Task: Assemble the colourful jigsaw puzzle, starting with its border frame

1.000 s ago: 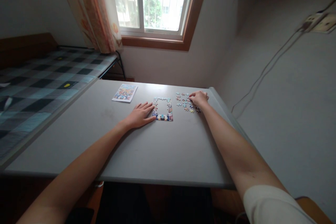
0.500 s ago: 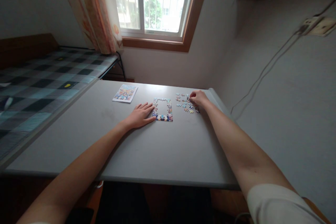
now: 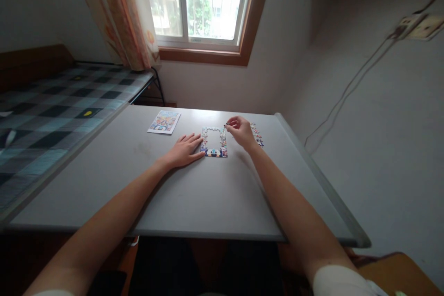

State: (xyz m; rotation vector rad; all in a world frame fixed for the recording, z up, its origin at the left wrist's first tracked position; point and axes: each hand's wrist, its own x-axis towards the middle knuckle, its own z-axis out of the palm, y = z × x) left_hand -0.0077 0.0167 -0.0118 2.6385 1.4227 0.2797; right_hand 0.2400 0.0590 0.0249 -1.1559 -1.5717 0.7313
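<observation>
A partly joined jigsaw puzzle (image 3: 214, 153) lies on the grey table; its border is joined and its middle shows bare tabletop. My left hand (image 3: 185, 150) rests flat with fingers spread, its fingertips and thumb at the puzzle's left edge. Just above the puzzle's upper right corner, my right hand (image 3: 242, 132) pinches a small dark puzzle piece (image 3: 226, 125) between thumb and fingertips. Loose puzzle pieces (image 3: 258, 138) lie to the right, partly hidden behind my right hand.
A printed picture card (image 3: 164, 122) lies on the table (image 3: 208, 199), left of the puzzle. A bed with a checked cover (image 3: 69, 106) stands along the left side. At the back is a window (image 3: 199, 4); a cable (image 3: 343, 97) hangs down the right wall.
My right hand has moved left from the loose pieces to the puzzle's upper right corner, carrying a puzzle piece. My left hand has stayed at the puzzle's left edge.
</observation>
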